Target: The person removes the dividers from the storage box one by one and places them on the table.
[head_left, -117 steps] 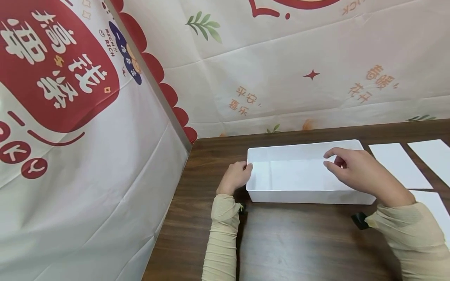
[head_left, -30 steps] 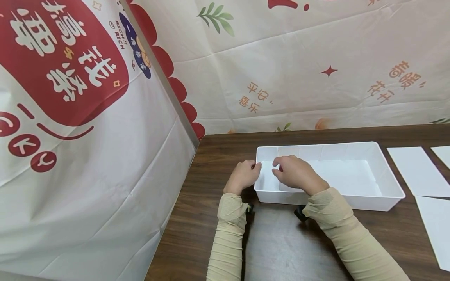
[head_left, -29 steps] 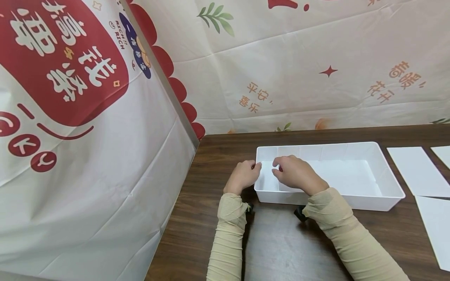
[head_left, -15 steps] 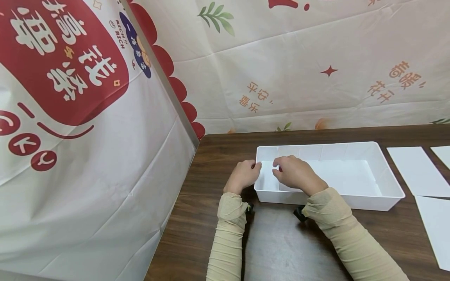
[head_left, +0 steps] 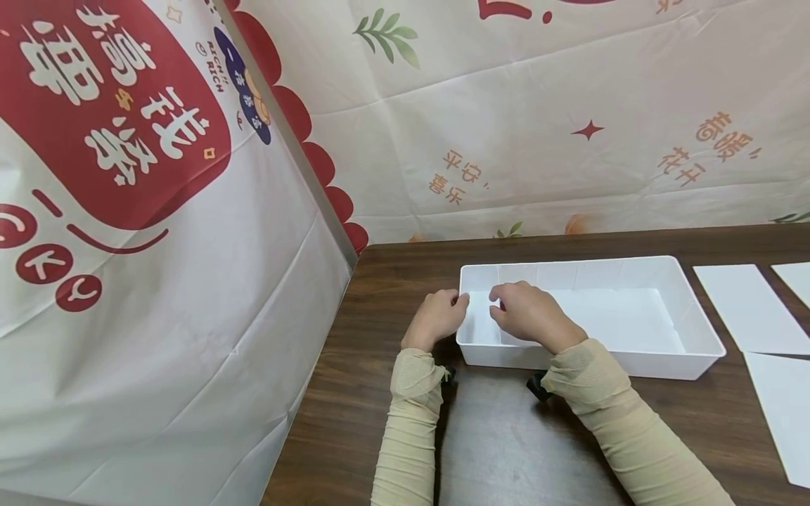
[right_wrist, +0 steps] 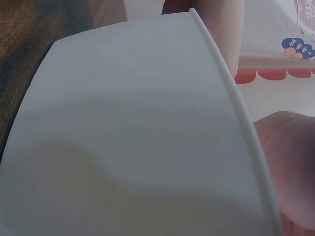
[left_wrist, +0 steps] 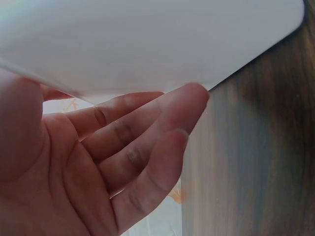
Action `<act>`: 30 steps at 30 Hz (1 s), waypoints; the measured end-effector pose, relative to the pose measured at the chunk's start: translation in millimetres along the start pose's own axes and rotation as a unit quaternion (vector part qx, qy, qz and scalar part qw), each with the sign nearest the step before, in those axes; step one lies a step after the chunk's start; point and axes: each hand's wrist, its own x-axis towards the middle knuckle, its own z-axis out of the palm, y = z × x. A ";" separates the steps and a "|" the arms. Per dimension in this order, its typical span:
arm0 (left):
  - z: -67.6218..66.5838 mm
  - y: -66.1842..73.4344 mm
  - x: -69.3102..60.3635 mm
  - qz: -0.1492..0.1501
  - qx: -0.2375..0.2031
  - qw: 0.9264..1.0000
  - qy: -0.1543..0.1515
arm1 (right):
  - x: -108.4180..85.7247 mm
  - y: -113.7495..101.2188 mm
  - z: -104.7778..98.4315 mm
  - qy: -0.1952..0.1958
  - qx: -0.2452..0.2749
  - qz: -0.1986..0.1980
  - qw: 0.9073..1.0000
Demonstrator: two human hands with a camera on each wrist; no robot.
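Observation:
A long white open-topped box (head_left: 626,309) stands on the table. A line like a divider runs across it near its left end. My left hand (head_left: 436,314) grips the left end wall, thumb at the rim. In the left wrist view, the fingers (left_wrist: 182,105) of that hand lie against the outside of the wall. My right hand (head_left: 531,314) hovers over the inside of the box near the divider line, with its fingers loosely bent and a small gap between thumb and index finger; nothing is seen in it. In the right wrist view, the front wall (right_wrist: 133,128) hides its fingertips.
White cards (head_left: 753,306) lie on the dark wooden table (head_left: 392,422) to the right of the box. A printed cloth (head_left: 538,133) hangs behind the table, and another printed cloth (head_left: 190,337) hangs along the left side.
Since the oldest frame, my right hand has moved left from the right part of the box to near the divider line. Over the last second both hands stay almost still.

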 end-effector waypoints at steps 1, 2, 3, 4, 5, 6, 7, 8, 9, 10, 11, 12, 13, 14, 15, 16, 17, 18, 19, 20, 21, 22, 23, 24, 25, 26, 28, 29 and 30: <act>0.3 -0.2 -0.1 0.000 0.000 1.000 0.000 | -0.1 0.2 0.4 0.000 -0.001 0.000 1.000; 0.5 -0.3 -0.2 0.000 0.000 1.000 -0.001 | -0.2 0.5 0.9 -0.001 -0.003 0.001 1.000; 0.7 -0.5 -0.1 0.000 0.000 1.000 0.000 | -0.3 0.5 1.3 -0.001 -0.003 0.002 1.000; 1.0 -0.6 -0.1 0.001 0.000 1.000 0.000 | -0.2 0.6 1.6 0.000 -0.003 0.002 1.000; 1.0 -0.7 -0.2 0.002 0.000 1.000 0.000 | -0.1 0.7 1.9 -0.001 -0.003 0.002 1.000; 1.1 -0.9 0.0 0.002 0.000 1.000 0.001 | -0.1 0.5 1.9 -0.001 -0.002 0.002 1.000; 0.8 -0.9 -0.1 0.002 -0.002 1.000 0.001 | 0.2 0.5 2.1 -0.001 -0.002 0.002 1.000; 0.6 -0.9 -0.1 0.002 -0.002 1.000 0.002 | 0.3 0.5 2.2 0.000 -0.002 0.002 1.000; 0.4 -0.8 -0.2 0.003 -0.001 1.000 0.003 | 0.5 0.5 2.2 0.001 -0.002 0.001 1.000; 0.2 -0.7 -0.2 0.003 -0.001 1.000 0.003 | 0.7 0.6 2.2 0.002 -0.003 0.001 1.000; 0.2 -0.9 0.0 0.004 -0.001 1.000 0.004 | 0.7 0.6 2.2 0.002 -0.003 0.001 1.000; 0.1 -0.9 0.1 0.005 -0.001 1.000 0.004 | 0.5 0.5 2.0 0.003 -0.003 0.001 1.000; 0.0 -0.8 -0.2 0.006 0.000 1.000 0.003 | 0.4 0.7 1.9 0.003 -0.003 0.002 1.000; 0.1 -0.8 -0.1 0.007 0.002 1.000 0.003 | 0.2 0.6 1.8 0.003 -0.003 0.003 1.000; 0.3 -0.8 -0.1 0.008 0.002 1.000 0.004 | 0.1 0.7 1.8 0.003 -0.002 0.004 1.000; 0.3 -0.8 -0.1 0.007 0.002 1.000 0.003 | 0.2 0.7 1.8 0.002 -0.001 0.004 1.000; 0.4 -0.8 -0.2 0.006 0.000 1.000 0.002 | 0.1 0.6 1.7 0.002 -0.001 0.005 1.000; 0.3 -0.6 -0.6 0.005 -0.001 1.000 0.001 | 0.1 0.5 1.6 0.002 0.000 0.005 1.000; 0.3 -0.6 -0.8 0.004 -0.002 1.000 0.000 | 0.1 0.6 1.5 0.002 0.000 0.005 1.000; 0.4 -0.6 -0.8 0.004 -0.002 1.000 0.000 | 0.1 0.6 1.6 0.003 0.000 0.005 1.000; 0.5 -0.6 -1.0 0.003 -0.002 1.000 0.000 | 0.2 0.8 1.8 0.004 -0.001 0.004 1.000; 0.5 -0.7 -1.0 0.004 -0.001 1.000 0.001 | 0.0 0.7 1.6 0.005 -0.002 0.003 1.000; 0.6 -0.8 -0.9 0.005 0.000 1.000 0.001 | -0.2 0.6 1.4 0.007 -0.002 0.001 1.000; 0.8 -1.1 -0.7 0.007 0.002 1.000 0.003 | -0.2 0.7 1.6 0.009 -0.003 0.000 1.000; 0.9 -1.2 -0.5 0.008 0.003 1.000 0.004 | -0.3 0.9 1.6 0.011 -0.005 -0.001 1.000; 1.0 -1.3 -0.2 0.010 0.004 1.000 0.005 | -0.2 0.8 1.7 0.014 -0.006 -0.001 1.000; 1.3 -1.8 0.6 0.013 0.004 1.000 0.007 | -0.5 0.3 1.2 0.019 -0.008 -0.005 1.000; 1.3 -1.9 0.8 0.015 0.004 1.000 0.007 | -0.5 0.4 1.3 0.021 -0.010 -0.005 1.000; 1.3 -2.0 0.9 0.015 0.004 1.000 0.007 | -0.4 0.7 1.7 0.023 -0.011 -0.004 1.000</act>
